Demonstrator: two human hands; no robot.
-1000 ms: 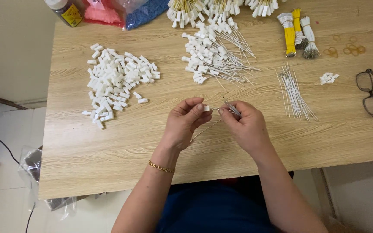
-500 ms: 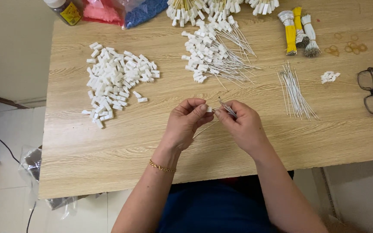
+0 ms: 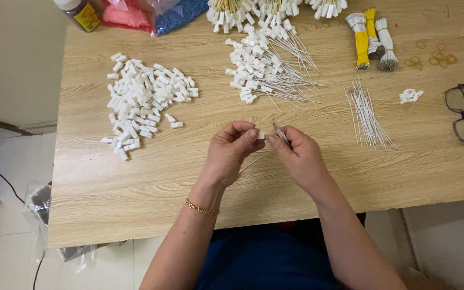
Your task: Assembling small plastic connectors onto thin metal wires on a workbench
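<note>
A small white connector is pinched in the left hand; a thin wire is gripped in the right hand, tip at the connector. Insertion step judged in hand; fine alignment is called for next. Farther off on the surface, loose connectors and bare wires are heaped.

Both hands meet over the middle of the wooden tabletop: left hand pinches a small white connector, right hand holds a thin wire at it. Pile of white connectors toward the left edge, eyeglasses near the right edge.
</note>
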